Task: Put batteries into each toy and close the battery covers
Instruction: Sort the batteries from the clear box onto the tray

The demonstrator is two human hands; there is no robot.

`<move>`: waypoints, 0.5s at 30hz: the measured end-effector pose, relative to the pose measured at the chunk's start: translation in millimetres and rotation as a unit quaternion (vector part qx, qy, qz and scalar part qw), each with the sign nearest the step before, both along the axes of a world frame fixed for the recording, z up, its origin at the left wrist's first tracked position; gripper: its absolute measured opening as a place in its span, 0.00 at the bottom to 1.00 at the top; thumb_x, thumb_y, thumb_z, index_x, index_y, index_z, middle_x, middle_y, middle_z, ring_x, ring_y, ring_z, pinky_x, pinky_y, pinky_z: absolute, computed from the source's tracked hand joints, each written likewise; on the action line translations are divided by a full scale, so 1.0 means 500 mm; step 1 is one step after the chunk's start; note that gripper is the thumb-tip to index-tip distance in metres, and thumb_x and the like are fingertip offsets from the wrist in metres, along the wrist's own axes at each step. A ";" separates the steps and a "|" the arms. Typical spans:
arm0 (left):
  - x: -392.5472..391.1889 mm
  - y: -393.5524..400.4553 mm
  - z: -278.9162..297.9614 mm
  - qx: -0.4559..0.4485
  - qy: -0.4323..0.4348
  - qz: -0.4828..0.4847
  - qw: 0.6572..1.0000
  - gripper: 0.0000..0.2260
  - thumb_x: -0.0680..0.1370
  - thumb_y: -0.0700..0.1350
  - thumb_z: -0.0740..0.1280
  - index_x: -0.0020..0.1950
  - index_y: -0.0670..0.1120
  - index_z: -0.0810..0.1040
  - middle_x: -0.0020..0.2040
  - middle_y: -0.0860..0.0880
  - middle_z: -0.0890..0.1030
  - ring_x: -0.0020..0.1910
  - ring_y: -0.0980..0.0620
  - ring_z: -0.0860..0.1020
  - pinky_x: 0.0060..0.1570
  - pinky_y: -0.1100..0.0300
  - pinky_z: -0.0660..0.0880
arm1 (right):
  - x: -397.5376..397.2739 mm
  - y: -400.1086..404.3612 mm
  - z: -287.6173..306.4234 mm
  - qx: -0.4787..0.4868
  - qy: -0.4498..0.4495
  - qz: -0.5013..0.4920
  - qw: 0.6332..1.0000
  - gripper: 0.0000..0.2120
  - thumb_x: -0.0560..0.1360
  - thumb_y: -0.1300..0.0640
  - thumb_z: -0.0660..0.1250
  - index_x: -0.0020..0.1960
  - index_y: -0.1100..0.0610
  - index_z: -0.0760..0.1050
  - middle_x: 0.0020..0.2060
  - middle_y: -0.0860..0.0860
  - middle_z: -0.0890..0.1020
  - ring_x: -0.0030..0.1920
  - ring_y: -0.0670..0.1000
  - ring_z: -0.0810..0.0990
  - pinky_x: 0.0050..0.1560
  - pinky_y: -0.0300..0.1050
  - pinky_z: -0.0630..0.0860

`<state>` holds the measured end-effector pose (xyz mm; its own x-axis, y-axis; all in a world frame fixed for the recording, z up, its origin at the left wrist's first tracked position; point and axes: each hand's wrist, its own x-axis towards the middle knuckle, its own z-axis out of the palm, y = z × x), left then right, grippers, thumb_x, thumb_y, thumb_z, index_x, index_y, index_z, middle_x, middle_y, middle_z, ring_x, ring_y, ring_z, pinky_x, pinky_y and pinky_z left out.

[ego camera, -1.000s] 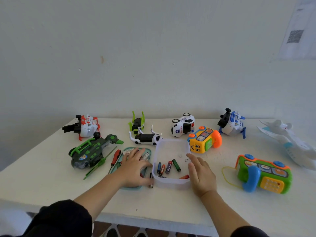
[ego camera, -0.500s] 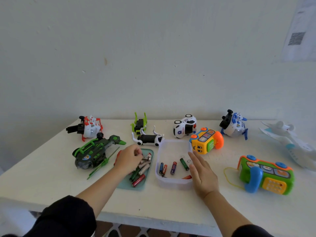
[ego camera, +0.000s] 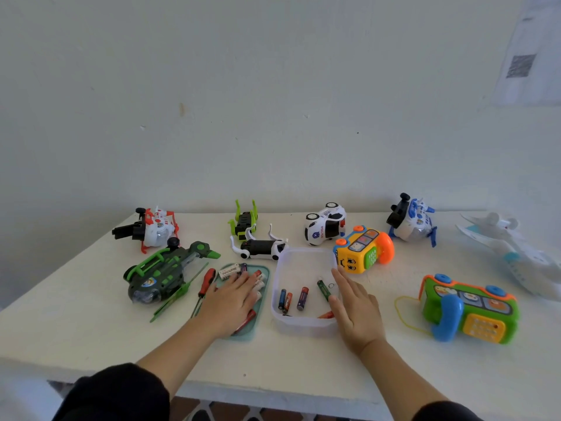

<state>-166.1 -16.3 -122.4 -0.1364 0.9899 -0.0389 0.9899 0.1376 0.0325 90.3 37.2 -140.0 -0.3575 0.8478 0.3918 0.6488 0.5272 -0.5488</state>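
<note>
A person's left hand (ego camera: 232, 299) lies flat, fingers spread, over loose batteries (ego camera: 258, 279) in a teal tray (ego camera: 263, 302), while the right hand (ego camera: 353, 308) rests flat against a clear tub (ego camera: 303, 325) (more batteries inside), likely choosing cells for the untouched toys (ego camera: 164, 270).

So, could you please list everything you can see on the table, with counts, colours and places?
helicopter toy: 1, dark green, left.
helicopter: 1, red and white, back left.
robot dog toys: 2, one green, one white, back centre.
police car: 1, white, on its side, back centre.
phone toy: 1, yellow-orange, beside the tub.
blue helicopter: 1, back right.
aeroplane: 1, white, far right.
green phone: 1, right front.
screwdriver: 1, red handle, left of lid.
lid: 1, teal, holds batteries.
tub: 1, clear, holds loose batteries.
left hand: flat on the lid's batteries.
right hand: at the tub's right wall.
</note>
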 end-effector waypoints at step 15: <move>0.234 0.094 0.111 -0.108 -0.041 -0.061 0.991 0.21 0.81 0.49 0.56 0.74 0.50 0.60 0.66 0.41 0.69 0.61 0.41 0.72 0.56 0.51 0.70 | 0.001 -0.001 0.003 -0.017 -0.045 0.033 0.998 0.61 0.54 0.15 0.36 0.77 0.52 0.48 0.76 0.46 0.54 0.74 0.46 0.57 0.66 0.41 0.55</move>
<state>-49.3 30.7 -66.7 -0.0037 0.9660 -0.2585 0.9948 0.0298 0.0971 90.9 37.0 -138.7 -0.4449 0.8338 0.3268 0.6615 0.5519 -0.5078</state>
